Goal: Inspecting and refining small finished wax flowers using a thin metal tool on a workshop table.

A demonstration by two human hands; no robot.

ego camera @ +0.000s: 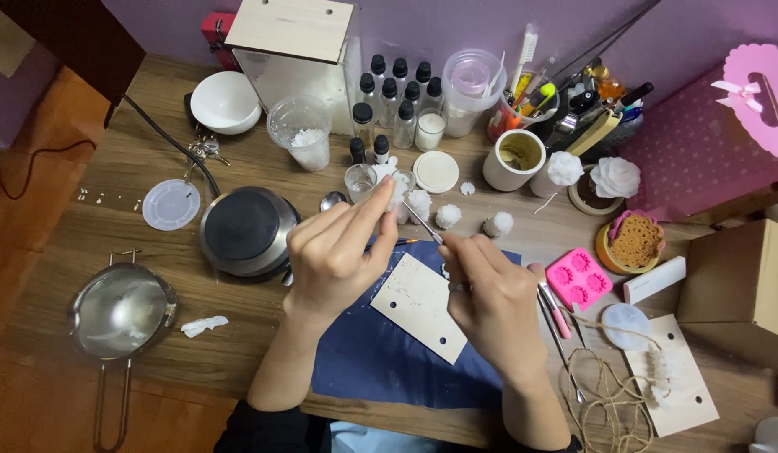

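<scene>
My left hand [334,252] pinches a small white wax flower [397,186] between thumb and fingertips, held above the desk. My right hand [490,294] grips a thin metal tool [422,223] whose tip points up-left and touches the flower. Under both hands lie a pale card with punched holes [418,306] and a dark blue cloth [381,361]. Three more white wax flowers [448,216] sit in a row just beyond the hands.
A round hot plate [245,228] and a metal strainer pan [121,312] stand at the left. Small dark-capped bottles [397,101], cups and a brush holder line the back. A pink silicone mould [578,277], twine [603,394] and cardboard boxes [741,285] are on the right.
</scene>
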